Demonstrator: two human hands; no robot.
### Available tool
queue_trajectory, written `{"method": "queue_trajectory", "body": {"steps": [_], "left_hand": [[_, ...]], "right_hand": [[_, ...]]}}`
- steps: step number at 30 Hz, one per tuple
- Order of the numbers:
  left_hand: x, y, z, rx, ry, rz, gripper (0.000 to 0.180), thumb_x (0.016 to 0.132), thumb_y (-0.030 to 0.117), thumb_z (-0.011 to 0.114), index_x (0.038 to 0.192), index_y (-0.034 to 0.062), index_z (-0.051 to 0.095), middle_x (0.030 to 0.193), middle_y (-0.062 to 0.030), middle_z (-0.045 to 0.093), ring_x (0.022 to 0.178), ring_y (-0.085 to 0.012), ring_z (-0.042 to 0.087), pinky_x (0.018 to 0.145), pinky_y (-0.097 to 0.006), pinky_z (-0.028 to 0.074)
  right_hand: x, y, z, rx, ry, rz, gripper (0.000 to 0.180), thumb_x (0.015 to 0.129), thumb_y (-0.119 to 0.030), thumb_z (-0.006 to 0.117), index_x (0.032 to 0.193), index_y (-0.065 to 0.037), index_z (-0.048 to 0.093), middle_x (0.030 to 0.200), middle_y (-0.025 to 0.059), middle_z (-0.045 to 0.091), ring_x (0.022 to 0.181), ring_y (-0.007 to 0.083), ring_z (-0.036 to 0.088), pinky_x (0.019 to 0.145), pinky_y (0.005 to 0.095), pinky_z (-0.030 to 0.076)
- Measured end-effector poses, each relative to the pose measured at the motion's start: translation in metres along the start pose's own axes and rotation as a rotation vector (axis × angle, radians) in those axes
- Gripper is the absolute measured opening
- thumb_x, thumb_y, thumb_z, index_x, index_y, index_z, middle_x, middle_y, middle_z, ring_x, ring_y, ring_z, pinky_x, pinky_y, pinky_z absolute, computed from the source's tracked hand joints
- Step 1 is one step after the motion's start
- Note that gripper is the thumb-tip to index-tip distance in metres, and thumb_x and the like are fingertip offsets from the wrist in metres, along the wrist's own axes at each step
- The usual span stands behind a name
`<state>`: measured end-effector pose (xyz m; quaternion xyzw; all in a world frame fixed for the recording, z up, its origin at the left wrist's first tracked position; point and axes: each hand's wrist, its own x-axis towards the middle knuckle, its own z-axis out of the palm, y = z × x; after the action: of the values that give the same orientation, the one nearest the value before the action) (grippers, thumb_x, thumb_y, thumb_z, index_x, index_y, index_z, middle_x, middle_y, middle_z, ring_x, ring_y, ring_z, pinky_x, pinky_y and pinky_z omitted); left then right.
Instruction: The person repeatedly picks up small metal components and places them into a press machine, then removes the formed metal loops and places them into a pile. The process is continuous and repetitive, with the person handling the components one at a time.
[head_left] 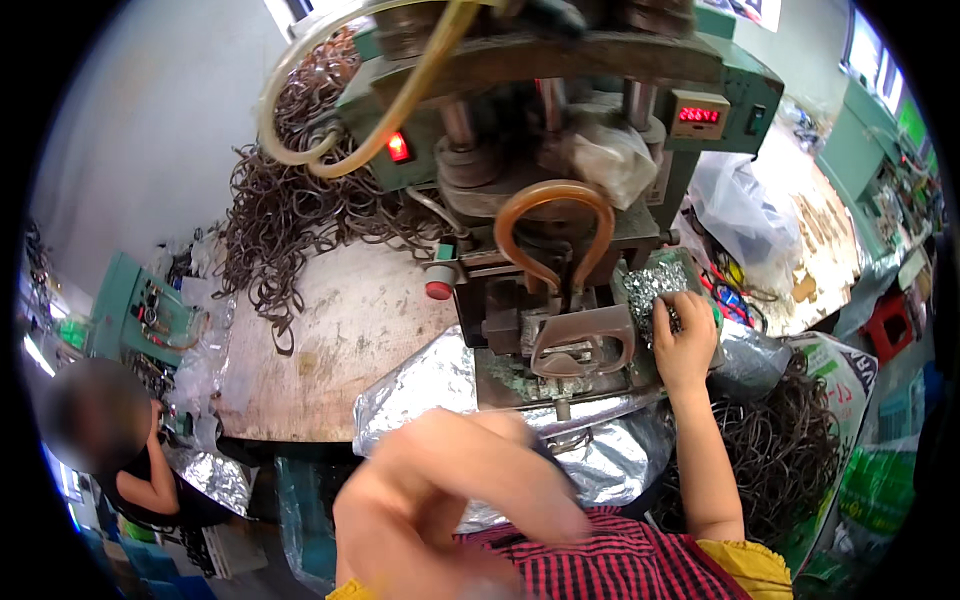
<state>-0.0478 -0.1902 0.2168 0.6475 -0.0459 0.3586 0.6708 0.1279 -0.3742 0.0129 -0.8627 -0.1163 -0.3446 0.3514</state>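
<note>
Upper left of frame: pile of dark loops (290,220) on worktable (350,330). Lower centre: left hand (490,465), motion-blurred, over red-and-black checked garment (610,555). Centre: glossy brown loop (554,191), upright, ends down in green press (600,62). Right of centre: small silvery pieces (655,278), heaped. Touching them: right hand (686,338), fingers bent; whether either hand grips anything, cannot tell. Lower right: dark tangled heap (780,440).

The worn wooden tabletop (340,350) extends left of the centre; on it lie brown curved loops (300,215), upper left, and silver foil (425,385), near the centre.
</note>
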Motion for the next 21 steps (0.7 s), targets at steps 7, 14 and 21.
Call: {"method": "queue_trajectory", "body": {"steps": [7, 14, 21], "left_hand": [[0.016, -0.006, -0.005, -0.319, -0.656, -0.094, 0.008, 0.091, 0.012, 0.065, 0.096, 0.0067, 0.062, 0.087, -0.0118, 0.061, 0.068, -0.0202, 0.059, 0.061, -0.032, 0.051], [0.020, -0.028, -0.027, -0.499, -1.061, -0.040, 0.010, 0.094, 0.011, 0.059, 0.104, 0.0078, 0.060, 0.087, -0.0077, 0.060, 0.068, -0.0168, 0.057, 0.059, -0.030, 0.052], [0.012, -0.047, -0.067, -0.567, -0.918, 0.139, 0.016, 0.098, 0.010, 0.052, 0.112, 0.0088, 0.059, 0.087, -0.0035, 0.059, 0.067, -0.0134, 0.056, 0.057, -0.028, 0.052]], "right_hand": [[-0.016, 0.002, 0.004, 0.287, -0.038, 0.234, 0.014, 0.076, -0.004, 0.056, 0.068, 0.002, 0.046, 0.064, 0.0159, 0.046, 0.061, 0.0287, 0.048, 0.061, 0.0376, 0.040], [-0.014, -0.009, 0.003, 0.508, 0.017, 0.479, 0.009, 0.079, -0.002, 0.063, 0.079, 0.000, 0.054, 0.069, 0.0003, 0.053, 0.067, 0.0084, 0.052, 0.064, 0.0253, 0.043], [-0.021, 0.012, -0.005, 0.536, -0.038, 0.444, 0.012, 0.090, -0.006, 0.067, 0.099, 0.001, 0.067, 0.086, 0.0036, 0.067, 0.080, 0.0087, 0.060, 0.075, 0.0237, 0.047]]}}
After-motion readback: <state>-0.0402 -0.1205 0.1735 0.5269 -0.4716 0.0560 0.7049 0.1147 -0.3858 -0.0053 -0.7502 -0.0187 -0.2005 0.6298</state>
